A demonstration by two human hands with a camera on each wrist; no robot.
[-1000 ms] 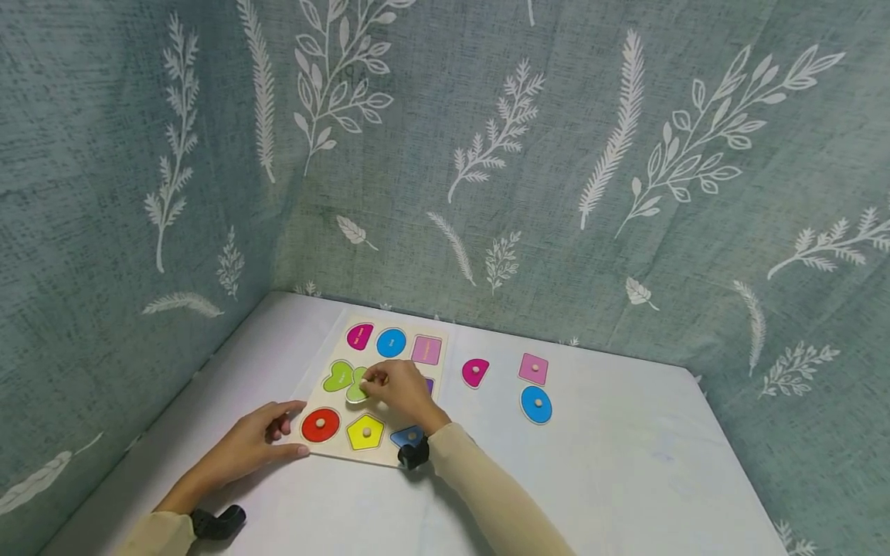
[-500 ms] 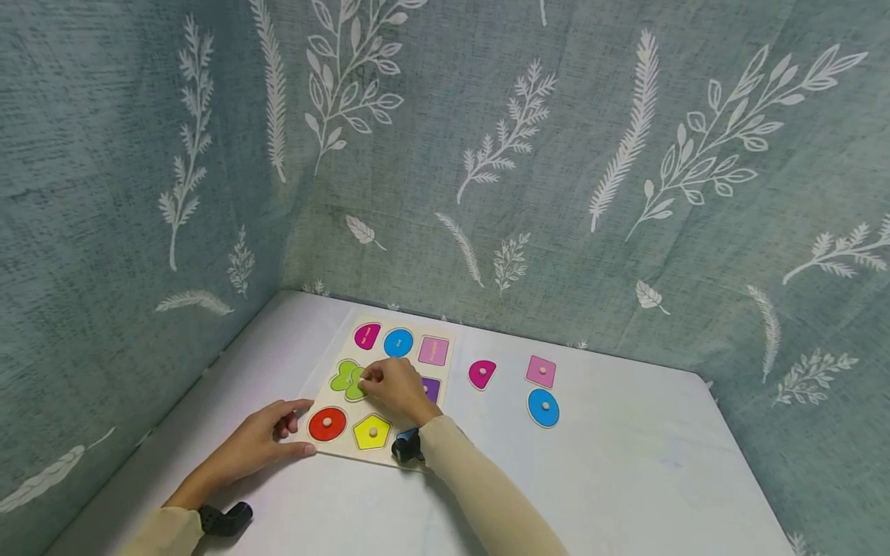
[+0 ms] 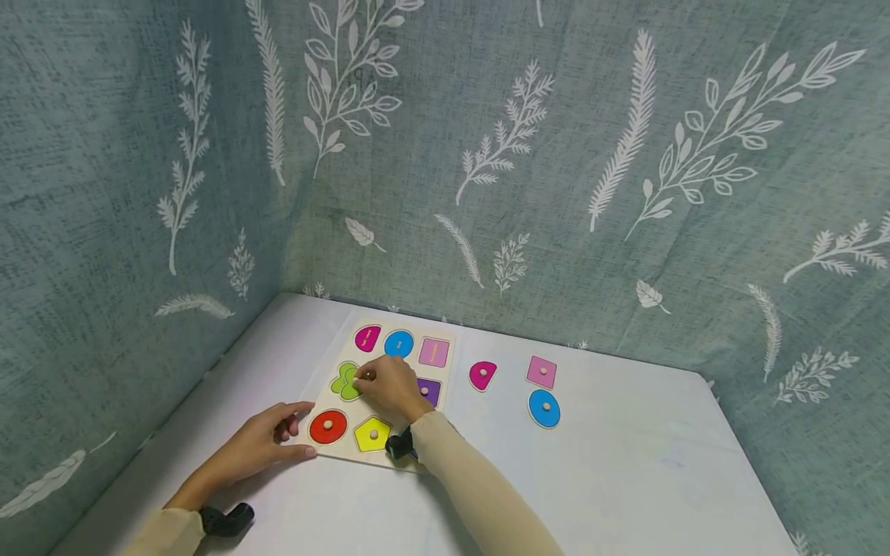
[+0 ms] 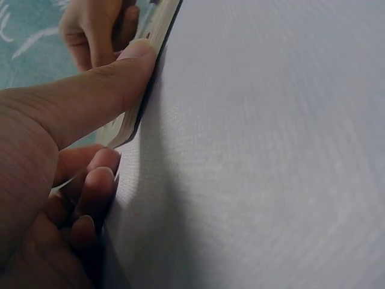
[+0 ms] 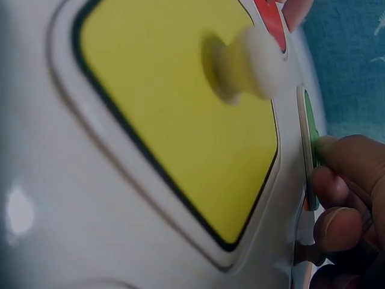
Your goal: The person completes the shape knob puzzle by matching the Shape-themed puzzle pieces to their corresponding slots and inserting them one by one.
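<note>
A wooden peg puzzle board (image 3: 375, 459) lies on the white table. My right hand (image 3: 392, 388) pinches a green puzzle piece (image 3: 349, 384) over the green heart-shaped recess, which the piece partly covers; in the right wrist view the green piece (image 5: 310, 138) stands edge-on at the fingertips. My left hand (image 3: 260, 440) grips the board's near left corner, thumb on the front edge and fingers at the left side. Near it on the board sit a red knobbed piece (image 3: 332, 434) and a yellow pentagon (image 3: 371, 440); a purple piece (image 3: 429, 390) is on the board beside the right hand.
Right of the board lie a magenta half-round piece (image 3: 480, 380), a pink square (image 3: 538, 378) and a blue oval-looking piece (image 3: 541, 417), each with a knob. Printed magenta, blue and pink recesses line the board's far row. Leaf-patterned cloth (image 3: 556, 255) hangs behind the table.
The right hand has shifted the green piece slightly left, so it overlaps the heart recess more. The left hand stays at the corner. The head view has shifted slightly.
</note>
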